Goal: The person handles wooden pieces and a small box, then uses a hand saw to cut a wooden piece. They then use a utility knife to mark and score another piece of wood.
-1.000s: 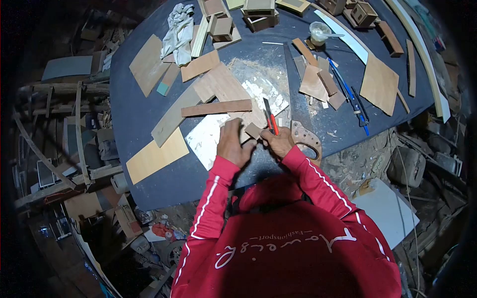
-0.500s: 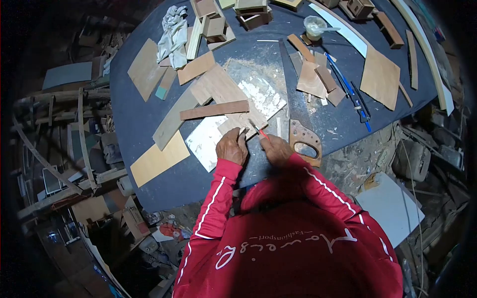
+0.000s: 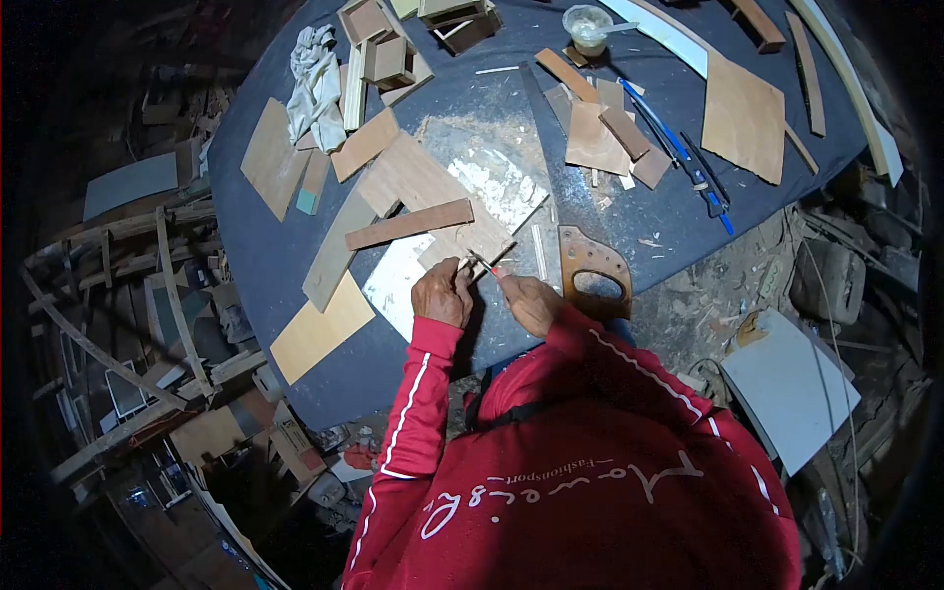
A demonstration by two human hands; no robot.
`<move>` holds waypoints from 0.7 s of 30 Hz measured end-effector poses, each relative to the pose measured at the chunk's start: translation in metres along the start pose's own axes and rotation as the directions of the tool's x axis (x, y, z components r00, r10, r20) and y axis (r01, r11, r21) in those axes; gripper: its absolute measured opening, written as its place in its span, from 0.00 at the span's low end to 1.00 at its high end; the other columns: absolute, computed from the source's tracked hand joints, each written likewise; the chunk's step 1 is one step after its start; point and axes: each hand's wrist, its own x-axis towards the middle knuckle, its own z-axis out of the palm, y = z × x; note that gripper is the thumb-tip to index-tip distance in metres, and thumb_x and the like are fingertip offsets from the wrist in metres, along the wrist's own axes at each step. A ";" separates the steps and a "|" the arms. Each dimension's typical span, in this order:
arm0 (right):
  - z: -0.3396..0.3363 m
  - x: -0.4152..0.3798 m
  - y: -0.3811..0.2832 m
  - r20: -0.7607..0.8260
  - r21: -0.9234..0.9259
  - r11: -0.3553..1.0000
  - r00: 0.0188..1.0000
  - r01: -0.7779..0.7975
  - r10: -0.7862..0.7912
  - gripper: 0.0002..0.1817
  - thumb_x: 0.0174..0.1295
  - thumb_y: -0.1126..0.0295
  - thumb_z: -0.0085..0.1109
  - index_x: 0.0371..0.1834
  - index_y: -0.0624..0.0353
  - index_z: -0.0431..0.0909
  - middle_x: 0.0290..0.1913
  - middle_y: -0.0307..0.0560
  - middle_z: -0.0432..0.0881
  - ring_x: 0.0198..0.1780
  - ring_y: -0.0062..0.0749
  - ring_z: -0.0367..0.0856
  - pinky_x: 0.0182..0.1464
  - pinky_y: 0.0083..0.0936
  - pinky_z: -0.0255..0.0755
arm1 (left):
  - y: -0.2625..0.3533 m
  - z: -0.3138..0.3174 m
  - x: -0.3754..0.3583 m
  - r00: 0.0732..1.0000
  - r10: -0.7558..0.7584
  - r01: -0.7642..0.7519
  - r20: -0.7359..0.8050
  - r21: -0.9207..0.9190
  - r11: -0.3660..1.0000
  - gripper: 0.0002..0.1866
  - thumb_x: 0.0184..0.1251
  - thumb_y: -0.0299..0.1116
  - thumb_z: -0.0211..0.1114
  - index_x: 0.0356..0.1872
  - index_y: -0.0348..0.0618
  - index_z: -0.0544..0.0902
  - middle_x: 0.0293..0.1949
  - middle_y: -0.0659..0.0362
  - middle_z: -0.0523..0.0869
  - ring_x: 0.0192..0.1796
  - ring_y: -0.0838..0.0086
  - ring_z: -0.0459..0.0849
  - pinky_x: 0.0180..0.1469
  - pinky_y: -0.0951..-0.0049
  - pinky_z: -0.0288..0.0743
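Note:
My right hand (image 3: pixel 531 303) is closed round a slim red-handled tool (image 3: pixel 485 264) whose narrow metal end points up and left. Its exact kind is too small to tell. My left hand (image 3: pixel 442 293) is closed in a pinch on a small pale piece (image 3: pixel 465 264), close to the tool's tip. Both hands are over the near edge of a light wooden board (image 3: pixel 428 177). Across that board lies a reddish-brown wood strip (image 3: pixel 408 224). Beneath them is a white-smeared sheet (image 3: pixel 391 290).
A handsaw (image 3: pixel 595 270) lies right of my hands, its blade pointing away. Wood scraps (image 3: pixel 600 138), blue clamp-like tools (image 3: pixel 678 147), a tub of paste (image 3: pixel 587 29), a crumpled cloth (image 3: pixel 317 93) and small wooden boxes (image 3: pixel 388 61) are spread over the dark tabletop (image 3: pixel 364 369).
The view has shifted, so the table's things sit further left and slightly higher. Both hands stay at the board's near edge, and the tool's metal end has come closer to my left fingertips.

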 end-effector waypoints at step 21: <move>0.012 0.011 0.008 0.007 -0.362 0.924 0.991 -0.125 0.136 0.21 0.73 0.56 0.41 0.40 0.62 0.79 0.32 0.60 0.82 0.34 0.50 0.84 0.36 0.44 0.77 | -0.003 0.007 -0.002 0.997 0.036 -0.037 -0.069 -0.026 0.999 0.04 0.56 0.22 0.64 0.33 0.36 0.79 0.24 0.45 0.81 0.26 0.47 0.81 0.28 0.55 0.74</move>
